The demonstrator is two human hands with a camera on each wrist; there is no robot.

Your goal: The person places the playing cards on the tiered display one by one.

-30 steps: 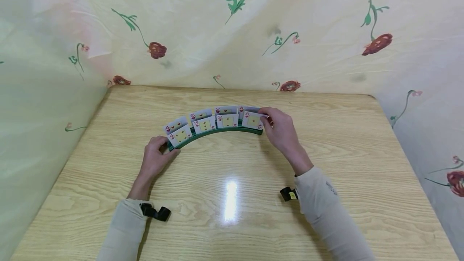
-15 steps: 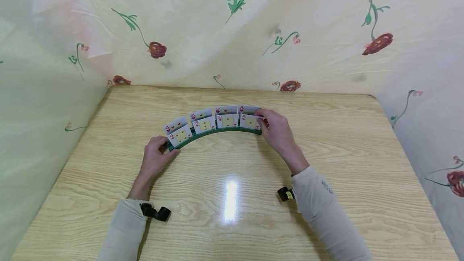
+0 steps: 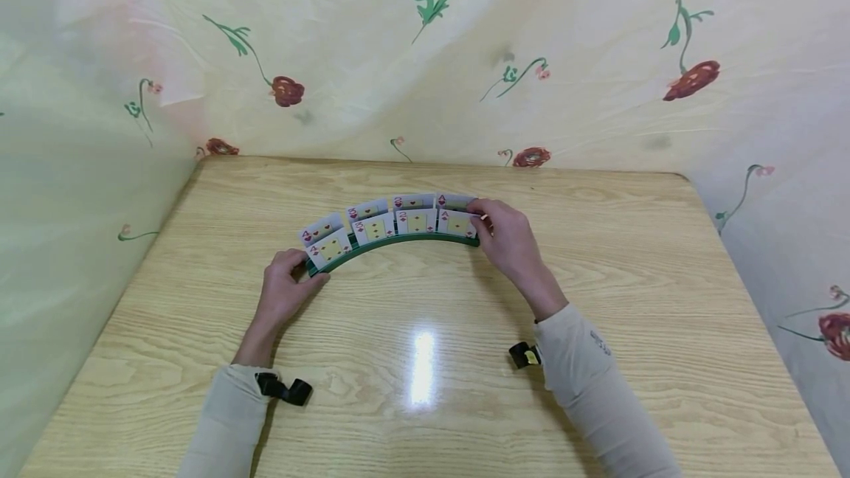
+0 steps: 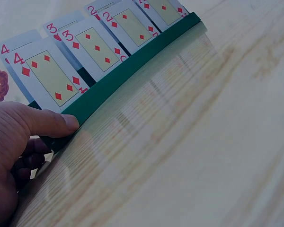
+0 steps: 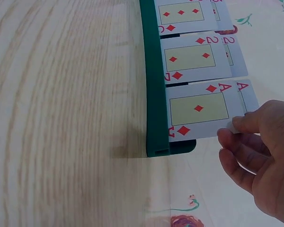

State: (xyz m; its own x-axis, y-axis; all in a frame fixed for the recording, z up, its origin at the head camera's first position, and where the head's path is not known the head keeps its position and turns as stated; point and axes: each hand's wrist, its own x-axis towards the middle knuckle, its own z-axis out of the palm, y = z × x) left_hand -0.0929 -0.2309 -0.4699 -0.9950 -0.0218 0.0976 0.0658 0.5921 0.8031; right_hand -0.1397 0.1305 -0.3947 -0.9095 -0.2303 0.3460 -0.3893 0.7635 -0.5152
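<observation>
A curved green card holder (image 3: 418,237) stands on the table with two rows of playing cards upright in it. My left hand (image 3: 285,290) grips its left end, thumb (image 4: 68,122) on the front face and fingers behind. In the front row are the four of diamonds (image 4: 47,73), three of diamonds (image 4: 94,47), two of diamonds (image 5: 189,57) and ace of diamonds (image 5: 199,109). My right hand (image 3: 508,242) pinches the ace of diamonds at its upper right corner. Matching hearts, such as the four of hearts (image 3: 322,229), stand behind, partly covered.
The wooden table (image 3: 425,301) has its back edge against a flower-printed cloth (image 3: 358,43), which also hangs along both sides. A bright light reflection lies on the tabletop in front of the holder. Each sleeve carries a black wrist camera (image 3: 288,389).
The ace of diamonds, tilted and further right a second ago, has gone left and down into line with the front row, my right hand moving with it. My left hand keeps its place.
</observation>
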